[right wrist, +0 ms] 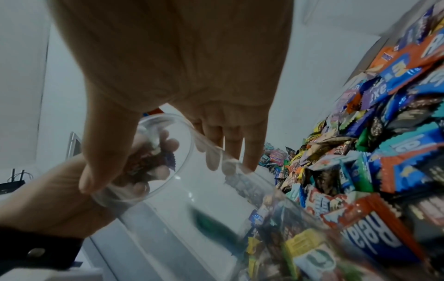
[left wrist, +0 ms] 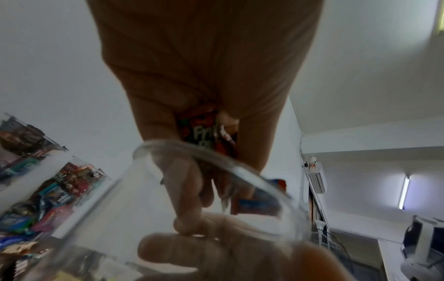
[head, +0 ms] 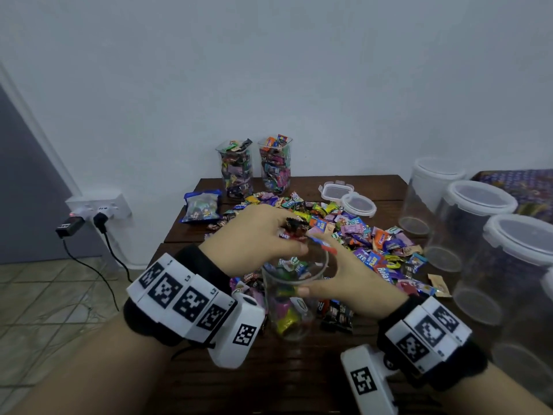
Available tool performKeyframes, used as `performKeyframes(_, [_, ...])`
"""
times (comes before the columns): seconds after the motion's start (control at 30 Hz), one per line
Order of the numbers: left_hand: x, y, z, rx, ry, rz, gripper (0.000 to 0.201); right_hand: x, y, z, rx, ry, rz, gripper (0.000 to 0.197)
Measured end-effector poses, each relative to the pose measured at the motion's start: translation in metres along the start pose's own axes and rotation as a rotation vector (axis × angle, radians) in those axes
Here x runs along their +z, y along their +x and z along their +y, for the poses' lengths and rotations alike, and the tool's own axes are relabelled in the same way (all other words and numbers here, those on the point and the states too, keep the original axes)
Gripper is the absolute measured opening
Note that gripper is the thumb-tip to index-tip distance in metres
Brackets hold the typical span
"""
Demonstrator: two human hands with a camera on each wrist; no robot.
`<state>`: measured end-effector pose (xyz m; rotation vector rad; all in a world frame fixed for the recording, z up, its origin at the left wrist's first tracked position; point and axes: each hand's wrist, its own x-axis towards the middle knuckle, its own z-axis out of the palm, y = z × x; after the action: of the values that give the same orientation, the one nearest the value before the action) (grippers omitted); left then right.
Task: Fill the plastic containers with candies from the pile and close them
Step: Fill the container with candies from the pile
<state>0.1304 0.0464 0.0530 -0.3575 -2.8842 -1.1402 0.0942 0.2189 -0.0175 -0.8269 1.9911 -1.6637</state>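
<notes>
The left hand (head: 254, 235) grips a bunch of candies (head: 294, 229) over the mouth of a clear container (head: 291, 301) at the tabletop's (head: 269, 384) centre, part-filled. The right hand (head: 344, 277) holds its rim from 3 o'clock, thumb and fingers curled round it. The candy pile (head: 374, 244) spreads toward 1 o'clock. Wrist views are blurred; the wrappers' labels are mostly unreadable, and the left fingers hide most of the bunch.

Open container (head: 294, 298) front-centre on table (head: 269, 378), candy pile (head: 359, 235) behind and right. Two filled containers (head: 254, 169) at back edge, candy bag (head: 201, 206) left of pile. Two loose lids (head: 348, 197) behind pile; three, maybe four, lidded containers (head: 475, 226) along right.
</notes>
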Motion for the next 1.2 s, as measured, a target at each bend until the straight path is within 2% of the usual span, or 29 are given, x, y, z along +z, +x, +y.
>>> performKeyframes(0.1, [0.001,-0.002,0.003,-0.005,0.077,-0.026,0.011,-0.002,-0.003,-0.004,0.005,-0.012,-0.006,0.069])
performKeyframes(0.2, [0.001,-0.001,0.001,-0.005,0.067,-0.013,0.013,-0.001,-0.001,-0.003,-0.006,-0.061,0.0,0.076])
performKeyframes(0.37, [0.001,-0.002,0.002,-0.044,0.043,-0.048,0.017,0.0,0.0,-0.001,-0.016,0.002,-0.006,0.077])
performKeyframes(0.53, [0.0,-0.003,0.001,-0.018,-0.02,-0.007,0.015,-0.001,0.001,0.002,-0.008,0.01,-0.018,0.078])
performKeyframes(0.6, [0.001,-0.003,-0.001,0.006,-0.058,0.044,0.012,-0.001,0.001,0.002,-0.013,0.008,-0.016,0.076])
performKeyframes(0.7, [0.002,0.001,-0.008,0.033,-0.173,0.249,0.014,-0.001,0.0,0.001,-0.019,0.007,-0.004,0.07])
performKeyframes(0.8, [-0.001,0.008,-0.023,-0.033,-0.178,0.384,0.012,-0.004,0.0,0.001,-0.002,-0.035,-0.034,0.073])
performKeyframes(0.87, [-0.004,0.012,-0.037,-0.115,-0.106,0.338,0.008,-0.012,0.0,-0.001,0.038,-0.155,-0.11,0.075])
performKeyframes(0.93, [-0.003,0.016,-0.051,-0.202,0.041,0.226,0.015,-0.022,0.002,-0.001,0.092,-0.365,-0.185,0.079])
performKeyframes(1.03, [0.003,0.026,-0.073,-0.283,0.31,-0.017,0.049,-0.032,0.01,0.007,0.158,-0.763,-0.205,0.094])
performKeyframes(1.13, [0.02,0.037,-0.098,-0.316,0.544,-0.307,0.084,-0.033,0.023,0.013,0.282,-1.041,-0.245,0.108])
performKeyframes(1.2, [0.031,0.043,-0.109,-0.365,0.656,-0.404,0.106,-0.033,0.03,0.016,0.355,-1.175,-0.293,0.113])
